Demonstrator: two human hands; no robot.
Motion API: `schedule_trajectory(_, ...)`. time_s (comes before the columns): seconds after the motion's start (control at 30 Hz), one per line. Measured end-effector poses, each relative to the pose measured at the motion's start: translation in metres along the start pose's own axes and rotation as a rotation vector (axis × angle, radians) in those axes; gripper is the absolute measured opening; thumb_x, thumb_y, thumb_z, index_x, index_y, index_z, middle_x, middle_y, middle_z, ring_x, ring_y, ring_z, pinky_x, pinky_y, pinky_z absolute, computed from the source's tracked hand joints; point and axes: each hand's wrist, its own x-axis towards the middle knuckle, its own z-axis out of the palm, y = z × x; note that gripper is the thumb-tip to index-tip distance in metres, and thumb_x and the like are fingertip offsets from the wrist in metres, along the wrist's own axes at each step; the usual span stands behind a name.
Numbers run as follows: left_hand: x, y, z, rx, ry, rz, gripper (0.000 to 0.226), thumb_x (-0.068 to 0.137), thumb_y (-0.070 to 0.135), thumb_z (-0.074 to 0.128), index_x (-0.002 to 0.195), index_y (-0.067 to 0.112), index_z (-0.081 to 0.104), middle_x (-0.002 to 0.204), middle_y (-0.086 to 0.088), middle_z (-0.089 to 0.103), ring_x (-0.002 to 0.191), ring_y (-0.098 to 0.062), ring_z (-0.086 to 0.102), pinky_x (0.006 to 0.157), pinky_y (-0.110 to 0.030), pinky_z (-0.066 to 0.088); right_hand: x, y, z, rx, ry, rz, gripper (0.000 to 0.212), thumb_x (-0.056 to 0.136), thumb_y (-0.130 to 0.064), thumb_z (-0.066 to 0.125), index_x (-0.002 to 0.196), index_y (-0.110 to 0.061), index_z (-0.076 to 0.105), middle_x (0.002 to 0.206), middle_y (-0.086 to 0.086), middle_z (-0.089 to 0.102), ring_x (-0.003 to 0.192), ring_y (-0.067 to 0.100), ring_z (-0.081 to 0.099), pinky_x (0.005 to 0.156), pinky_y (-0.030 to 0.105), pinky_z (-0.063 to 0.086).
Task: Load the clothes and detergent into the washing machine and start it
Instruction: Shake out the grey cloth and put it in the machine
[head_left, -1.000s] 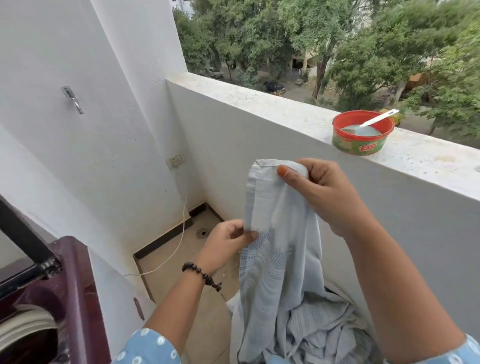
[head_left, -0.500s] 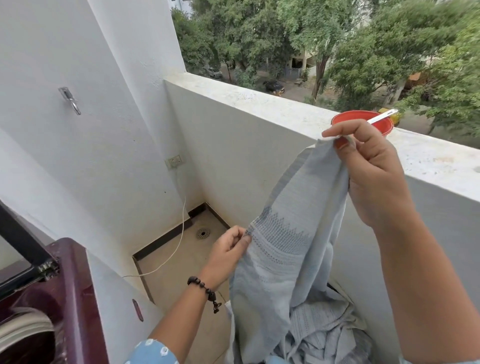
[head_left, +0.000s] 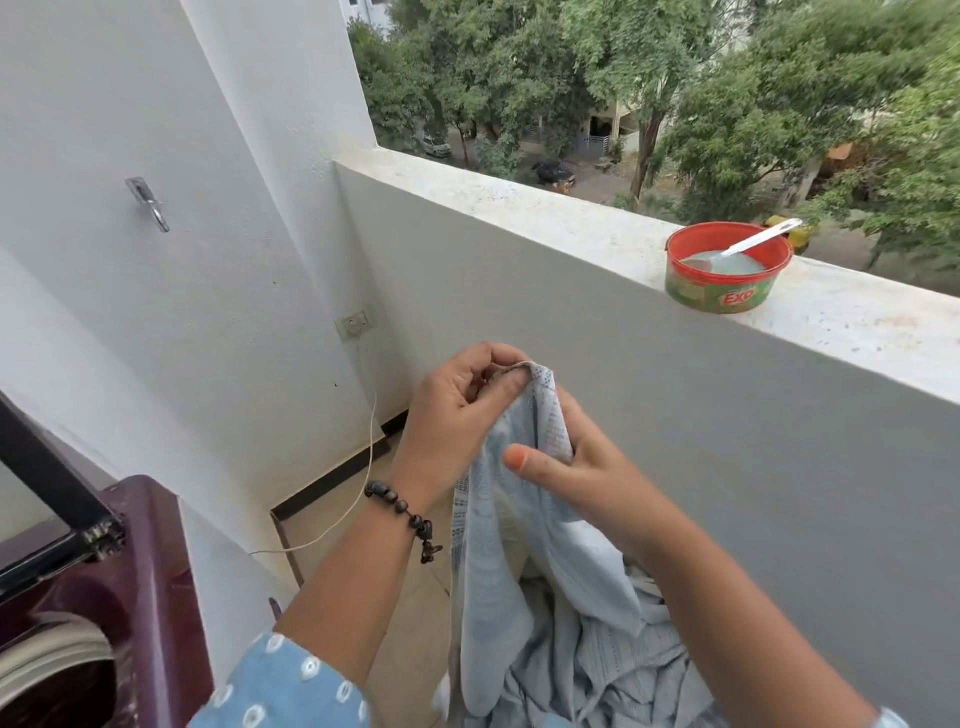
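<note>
I hold a pale blue-grey patterned cloth (head_left: 524, 571) in front of me with both hands. My left hand (head_left: 457, 410), with a dark bead bracelet on the wrist, pinches its top edge. Just below and to the right, my right hand (head_left: 576, 478) grips the same fold. The rest of the cloth hangs down into a bunched pile at the bottom. A maroon top-loading washing machine (head_left: 130, 597) stands at the lower left with its lid raised and its drum partly visible. A red tub of detergent (head_left: 727, 270) with a white spoon in it sits on the balcony ledge.
A white parapet wall (head_left: 675, 415) runs along the right, with trees and a street beyond it. At the far corner, a wall socket (head_left: 355, 323) has a white cord trailing to the tiled floor (head_left: 395, 649). A metal hook (head_left: 148, 202) sticks out of the left wall.
My right hand came down from near the tub to just below my left hand. My left hand rose, and both now hold the cloth's top together.
</note>
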Motion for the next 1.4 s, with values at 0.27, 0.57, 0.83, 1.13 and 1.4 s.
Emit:
schedule_trajectory(0.27,-0.025,-0.026,0.004,-0.018,-0.009,-0.148,0.055,0.064,0.054,0.086,0.105,0.031,0.056,0.1,0.006,0.072,0.083,-0.039,0.069,0.077,-0.06,0.058,0.011,-0.03,-0.017,-0.177,0.207,-0.122,0.02,0.094,-0.011,0.051,0.099,0.006,0.06,0.085,0.017,0.06,0.079,0.024,0.054,0.071,0.043,0.044)
schedule_trajectory(0.57,-0.075,-0.11,0.001,0.064,-0.153,-0.469,0.084,0.067,0.077,0.069,0.107,0.004,0.071,0.108,-0.01,0.074,0.103,-0.027,0.069,0.092,-0.052,0.054,0.009,-0.107,-0.025,-0.166,0.251,-0.397,0.015,0.1,-0.006,0.046,0.094,0.002,0.057,0.087,0.014,0.058,0.08,0.026,0.058,0.069,0.037,0.049)
schedule_trajectory(0.83,-0.027,-0.056,-0.015,-0.15,0.053,-0.344,0.023,0.086,0.036,0.069,0.104,0.023,0.076,0.108,-0.005,0.076,0.105,-0.025,0.07,0.091,-0.04,0.055,0.019,-0.072,-0.028,-0.05,0.389,-0.268,0.019,0.102,-0.017,0.047,0.092,-0.018,0.063,0.083,-0.003,0.066,0.082,0.015,0.062,0.075,0.035,0.051)
schedule_trajectory(1.13,0.008,0.011,0.0,0.057,0.067,0.002,0.016,0.08,0.005,0.077,0.086,0.017,0.069,0.08,-0.012,0.073,0.071,-0.016,0.066,0.066,-0.03,0.057,0.015,-0.009,0.009,-0.129,-0.018,0.073,0.048,0.078,-0.014,0.08,0.117,-0.027,0.055,0.103,-0.008,0.072,0.1,0.008,0.068,0.087,0.027,0.055)
schedule_trajectory(1.4,-0.029,-0.043,-0.009,0.034,0.019,-0.125,0.021,0.084,0.026,0.073,0.104,0.023,0.068,0.1,0.004,0.073,0.092,-0.016,0.067,0.081,-0.036,0.057,0.021,-0.046,-0.015,-0.229,0.206,-0.183,0.012,0.093,-0.013,0.063,0.085,-0.02,0.069,0.08,-0.002,0.062,0.08,0.011,0.057,0.073,0.034,0.046)
